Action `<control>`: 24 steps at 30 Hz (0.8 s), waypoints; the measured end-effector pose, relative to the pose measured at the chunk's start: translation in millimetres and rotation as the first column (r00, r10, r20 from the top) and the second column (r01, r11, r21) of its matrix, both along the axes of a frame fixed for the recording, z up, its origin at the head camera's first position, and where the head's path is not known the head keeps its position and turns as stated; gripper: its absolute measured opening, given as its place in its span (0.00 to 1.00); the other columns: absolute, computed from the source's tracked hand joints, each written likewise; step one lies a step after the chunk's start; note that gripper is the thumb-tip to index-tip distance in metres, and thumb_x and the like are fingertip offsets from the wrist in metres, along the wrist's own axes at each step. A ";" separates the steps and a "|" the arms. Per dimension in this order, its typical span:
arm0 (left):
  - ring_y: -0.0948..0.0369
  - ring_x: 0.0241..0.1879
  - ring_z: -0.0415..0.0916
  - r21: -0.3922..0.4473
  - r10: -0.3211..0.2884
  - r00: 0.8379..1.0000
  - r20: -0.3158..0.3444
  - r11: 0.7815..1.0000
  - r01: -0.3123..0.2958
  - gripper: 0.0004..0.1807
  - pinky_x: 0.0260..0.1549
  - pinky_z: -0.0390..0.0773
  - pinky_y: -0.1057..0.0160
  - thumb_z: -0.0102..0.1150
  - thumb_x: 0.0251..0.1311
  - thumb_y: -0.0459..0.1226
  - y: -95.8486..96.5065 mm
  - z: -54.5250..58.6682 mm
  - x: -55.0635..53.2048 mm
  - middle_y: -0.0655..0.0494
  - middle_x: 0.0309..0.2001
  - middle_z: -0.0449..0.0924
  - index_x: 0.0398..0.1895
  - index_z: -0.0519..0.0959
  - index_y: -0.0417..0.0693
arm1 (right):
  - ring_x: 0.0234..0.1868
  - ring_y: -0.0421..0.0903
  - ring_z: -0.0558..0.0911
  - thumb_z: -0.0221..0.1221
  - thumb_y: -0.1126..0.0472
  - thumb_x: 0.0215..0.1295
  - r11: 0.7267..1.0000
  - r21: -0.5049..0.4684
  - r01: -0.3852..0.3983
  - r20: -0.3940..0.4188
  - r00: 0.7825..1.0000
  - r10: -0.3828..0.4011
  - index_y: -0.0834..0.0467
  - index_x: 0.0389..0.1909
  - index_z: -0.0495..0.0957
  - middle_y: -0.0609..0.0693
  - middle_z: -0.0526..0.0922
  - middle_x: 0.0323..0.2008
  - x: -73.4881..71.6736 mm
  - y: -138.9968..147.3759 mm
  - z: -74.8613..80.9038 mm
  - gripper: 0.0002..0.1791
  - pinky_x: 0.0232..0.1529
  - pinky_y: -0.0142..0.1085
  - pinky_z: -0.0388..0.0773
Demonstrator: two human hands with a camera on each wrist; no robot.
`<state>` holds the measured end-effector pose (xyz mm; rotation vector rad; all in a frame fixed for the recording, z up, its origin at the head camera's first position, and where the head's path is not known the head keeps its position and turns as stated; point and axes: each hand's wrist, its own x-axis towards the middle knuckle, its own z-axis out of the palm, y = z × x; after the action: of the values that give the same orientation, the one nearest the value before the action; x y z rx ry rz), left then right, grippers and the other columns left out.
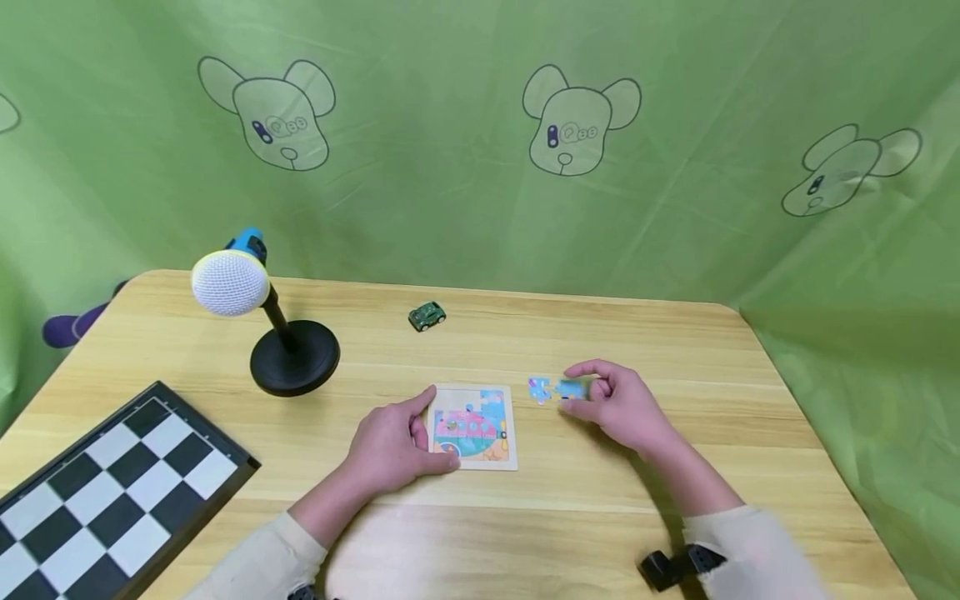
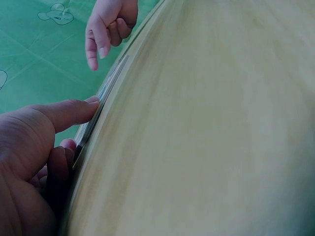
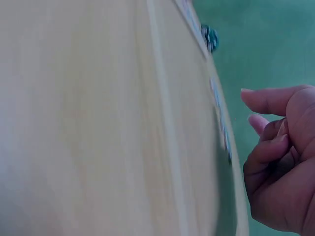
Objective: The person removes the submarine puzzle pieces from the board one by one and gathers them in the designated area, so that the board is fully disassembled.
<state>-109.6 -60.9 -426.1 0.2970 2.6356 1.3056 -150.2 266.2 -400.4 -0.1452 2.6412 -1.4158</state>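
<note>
A small square jigsaw puzzle board (image 1: 513,463) with a pale frame and a pink-and-teal picture lies on the table. My left hand (image 1: 392,446) grips its left side, thumb at the near edge and index finger at the far left corner. To the right of the board lie two blue jigsaw pieces, a left one (image 1: 538,389) and a right one (image 1: 572,389), side by side. My right hand (image 1: 618,406) is over the right piece, its thumb and index finger spread apart. In the right wrist view, the pieces (image 3: 221,118) lie flat and a gap separates them from the fingers.
Behind the board stands a small green toy car (image 1: 427,316). A toy microphone (image 1: 231,282) on a round black base (image 1: 295,358) is at the far left. A black-and-white checkered board (image 1: 123,492) lies at the near left. Green cloth (image 1: 450,208) hangs behind the table.
</note>
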 end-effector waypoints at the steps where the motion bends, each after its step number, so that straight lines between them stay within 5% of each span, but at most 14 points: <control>1: 0.61 0.19 0.68 -0.002 -0.001 1.000 -0.001 1.000 0.001 0.55 0.21 0.67 0.61 0.82 0.40 0.50 -0.1 -0.2 0.0 0.62 0.20 0.73 0.73 0.67 0.41 | 0.18 0.41 0.57 0.74 0.63 0.55 1.000 0.000 -0.008 -0.012 1.000 0.008 0.62 0.52 0.80 0.47 0.58 0.17 2.4 -5.0 0.5 0.23 0.23 0.34 0.58; 15: 0.61 0.19 0.68 -0.013 -0.005 1.000 -0.006 1.000 0.004 0.55 0.21 0.66 0.61 0.82 0.40 0.50 -0.5 -1.4 -0.8 0.62 0.20 0.73 0.73 0.67 0.41 | 0.18 0.39 0.58 0.75 0.64 0.53 0.987 -0.030 -0.158 -0.022 0.987 0.157 0.59 0.50 0.81 0.44 0.60 0.15 17.6 -54.4 -6.4 0.23 0.35 0.34 0.67; 24: 0.62 0.19 0.68 -0.023 -0.009 1.000 -0.012 1.000 0.008 0.54 0.21 0.67 0.61 0.81 0.41 0.51 0.2 0.5 -0.9 0.63 0.20 0.73 0.73 0.67 0.41 | 0.18 0.41 0.60 0.75 0.65 0.53 0.980 -0.022 -0.196 -0.002 0.981 0.196 0.58 0.50 0.82 0.45 0.62 0.15 17.0 -77.0 -7.2 0.22 0.34 0.36 0.68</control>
<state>-110.5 -60.7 -425.6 0.3133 2.6541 1.2741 -133.1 189.2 -407.6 -0.3958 2.5295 -1.3798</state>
